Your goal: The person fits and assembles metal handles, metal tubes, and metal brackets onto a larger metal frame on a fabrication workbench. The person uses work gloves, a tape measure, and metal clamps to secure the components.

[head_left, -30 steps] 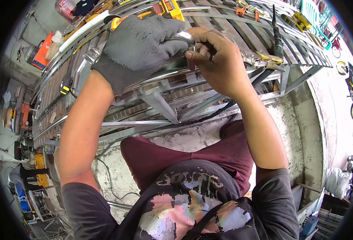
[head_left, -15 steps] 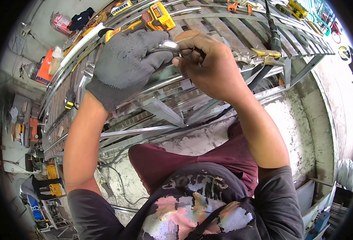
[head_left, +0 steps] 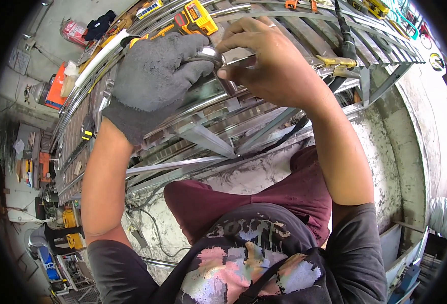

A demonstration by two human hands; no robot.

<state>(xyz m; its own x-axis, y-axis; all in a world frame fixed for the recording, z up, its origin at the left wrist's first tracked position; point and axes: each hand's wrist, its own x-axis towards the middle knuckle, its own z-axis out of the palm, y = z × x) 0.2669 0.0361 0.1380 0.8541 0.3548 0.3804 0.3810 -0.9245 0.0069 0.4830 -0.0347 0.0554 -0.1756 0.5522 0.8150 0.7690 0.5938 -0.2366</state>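
Observation:
My left hand (head_left: 155,76), in a dark grey work glove, is closed around a shiny curved metal tube (head_left: 209,53) above the near side of the slatted metal workbench. The tube's bent end pokes out between the gloved thumb and fingers. My bare right hand (head_left: 269,66) is at that end, its fingers apart and stretched. The right thumb tip and a fingertip lie at the tube's edge; whether they press on it is hard to see. Part of the tube is hidden by the glove.
Beyond my hands lies a yellow and red power tool (head_left: 198,17). To the right are a brass-coloured clamp (head_left: 337,62) and a thick black cable (head_left: 346,35). A tape measure (head_left: 87,133) sits at the left. Metal struts (head_left: 208,139) run beneath the bench edge.
My right hand has shifted slightly right and up, its curled fingers now spreading. More of the tube's bend shows. The left hand has moved slightly left, still gripping the tube.

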